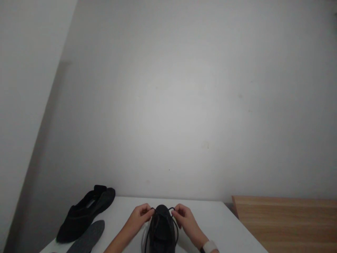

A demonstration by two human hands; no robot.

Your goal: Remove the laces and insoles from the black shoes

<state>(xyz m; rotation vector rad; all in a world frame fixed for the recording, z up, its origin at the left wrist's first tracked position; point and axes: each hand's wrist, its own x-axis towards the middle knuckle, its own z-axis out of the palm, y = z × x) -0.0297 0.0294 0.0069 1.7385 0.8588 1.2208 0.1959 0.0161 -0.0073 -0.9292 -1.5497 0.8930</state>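
A black shoe (162, 228) sits on the white table, toe pointing away from me, its near end cut off by the bottom edge of the view. Thin black shoelaces (176, 226) run out from both sides of it. On the left of the toe, my left hand (142, 213) is closed in a pinch on one lace. My right hand (184, 218) pinches another stretch of lace on the right side, with a white band on that wrist. Loose lace hangs along both sides of the shoe.
Another black shoe (85, 214) lies at the left of the white table (123, 207), with a dark grey insole (89, 236) beside it. A wood-grain surface (286, 221) stands to the right, beyond a gap. A pale wall (173, 105) rises behind the table.
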